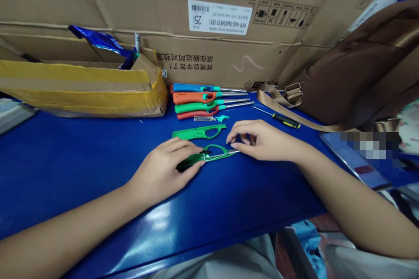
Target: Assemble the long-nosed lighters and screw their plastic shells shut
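Note:
My left hand [168,163] is closed around the handle end of an opened green gas lighter half [216,155], thumb below and fingers above. Wire and a thin metal tube show inside its shell. My right hand [258,139] has curled fingers, with thumb and index finger at the lighter's metal tube; the tube's far end is hidden behind them. Just beyond lies the other green casing half [198,132]. A small clear fuel tank [203,118] and a turquoise trigger piece [223,118] rest behind that.
Several assembled lighters [196,97] lie in a stack at the back. A screwdriver [286,121] is to their right, near a brown bag [356,61] and its strap. A phone [356,163] lies at right. A yellow-taped box [81,96] stands left, before a large carton [278,8].

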Available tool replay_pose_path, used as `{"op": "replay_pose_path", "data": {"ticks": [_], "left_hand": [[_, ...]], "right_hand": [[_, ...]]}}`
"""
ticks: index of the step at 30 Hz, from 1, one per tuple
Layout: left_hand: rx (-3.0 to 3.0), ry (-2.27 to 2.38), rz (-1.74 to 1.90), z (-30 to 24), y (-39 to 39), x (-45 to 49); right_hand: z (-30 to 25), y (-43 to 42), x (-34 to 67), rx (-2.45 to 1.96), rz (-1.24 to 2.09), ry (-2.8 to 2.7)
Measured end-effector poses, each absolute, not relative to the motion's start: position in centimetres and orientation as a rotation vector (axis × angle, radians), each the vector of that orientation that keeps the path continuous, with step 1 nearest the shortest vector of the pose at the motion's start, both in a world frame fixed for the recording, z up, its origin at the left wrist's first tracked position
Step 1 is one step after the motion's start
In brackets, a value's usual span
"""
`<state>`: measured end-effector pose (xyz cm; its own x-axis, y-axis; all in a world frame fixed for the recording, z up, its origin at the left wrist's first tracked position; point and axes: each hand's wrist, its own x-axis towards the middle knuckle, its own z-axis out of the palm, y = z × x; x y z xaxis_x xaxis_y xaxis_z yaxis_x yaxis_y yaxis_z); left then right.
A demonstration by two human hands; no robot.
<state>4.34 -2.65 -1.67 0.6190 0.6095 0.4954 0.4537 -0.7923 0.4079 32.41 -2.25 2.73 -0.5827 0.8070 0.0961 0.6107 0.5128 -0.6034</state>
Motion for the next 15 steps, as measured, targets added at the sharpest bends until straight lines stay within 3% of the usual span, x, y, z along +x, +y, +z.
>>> {"op": "replay_pose_path", "data": {"ticks": [9, 15], "left_hand": [[2.624, 0.827, 0.949, -2.0, -2.4, 4.4], [2.631, 0.814, 0.934, -2.2, -2.3, 4.5]], "right_hand": [[1.6, -1.4, 32.4, -1.388, 1.022, -2.293], [2.0, -1.8, 32.0, -1.497, 0.922, -2.353]]}}
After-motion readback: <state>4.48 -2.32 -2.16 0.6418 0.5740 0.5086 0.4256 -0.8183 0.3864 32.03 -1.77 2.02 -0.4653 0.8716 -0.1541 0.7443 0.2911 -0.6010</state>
